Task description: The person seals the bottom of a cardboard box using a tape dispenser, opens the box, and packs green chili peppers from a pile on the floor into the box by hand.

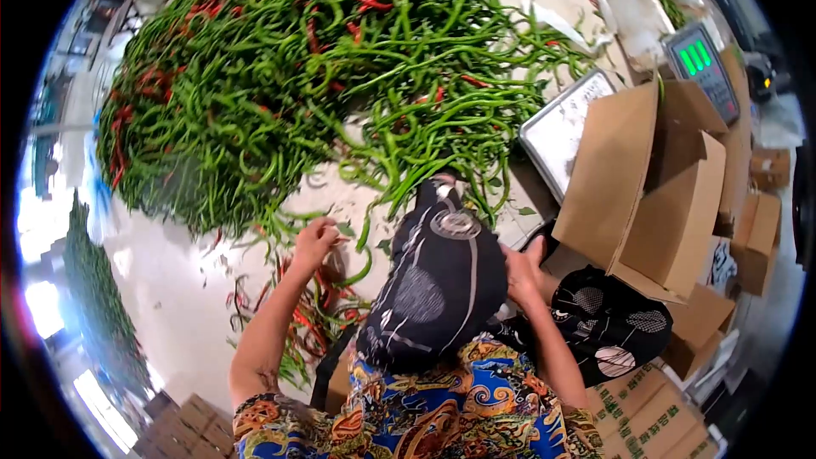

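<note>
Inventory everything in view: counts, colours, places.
Main pepper heap: one, green with red, top centre
Smaller pepper pile: one, red and green, lower centre
Far heap: one, green, left
Scale platform: one, silvery, right of main heap
Scale display: one, grey, upper right
Open carton: one, brown, right
Other cartons: several, brown, lower corners
Floor: one, pale, under peppers
Edge clutter: uncounted, mixed colours, blurred
Shirt: one, multicoloured, bottom centre
Trousers: one pair, patterned black, centre
Left hand: one, bare, near smaller pile
Right hand: one, bare, beside left leg

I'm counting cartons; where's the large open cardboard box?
In the head view, the large open cardboard box is on the right, just below the green-lit display and beyond the right hand.
</note>
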Action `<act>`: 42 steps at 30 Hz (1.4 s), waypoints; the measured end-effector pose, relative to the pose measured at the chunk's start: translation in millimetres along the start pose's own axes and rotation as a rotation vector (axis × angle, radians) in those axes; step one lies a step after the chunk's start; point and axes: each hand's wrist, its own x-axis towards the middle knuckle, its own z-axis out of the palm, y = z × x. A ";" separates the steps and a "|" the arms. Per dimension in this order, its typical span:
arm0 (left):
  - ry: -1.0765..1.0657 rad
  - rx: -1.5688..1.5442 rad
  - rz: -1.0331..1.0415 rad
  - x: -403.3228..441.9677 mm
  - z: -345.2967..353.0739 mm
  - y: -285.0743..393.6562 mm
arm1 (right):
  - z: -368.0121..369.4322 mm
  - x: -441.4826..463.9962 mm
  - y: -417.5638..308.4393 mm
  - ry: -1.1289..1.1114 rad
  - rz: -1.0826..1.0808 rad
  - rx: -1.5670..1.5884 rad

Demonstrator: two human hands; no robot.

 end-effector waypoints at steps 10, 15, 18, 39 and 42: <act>0.084 0.543 0.954 150.6 170.5 196.1 | -0.3 8.1 -79.2 -0.078 0.129 -0.173; 0.153 0.910 0.833 205.4 230.9 197.5 | 2.8 18.3 -75.2 -0.026 0.181 -0.060; -0.033 0.926 0.724 218.2 229.7 192.2 | 1.3 19.6 -79.9 -0.024 0.198 -0.005; -0.181 1.159 0.951 277.0 272.3 243.3 | 4.5 18.9 -64.7 0.022 0.200 0.143; -0.279 1.059 0.794 265.6 260.5 235.4 | 1.0 25.4 -72.7 -0.008 0.244 0.163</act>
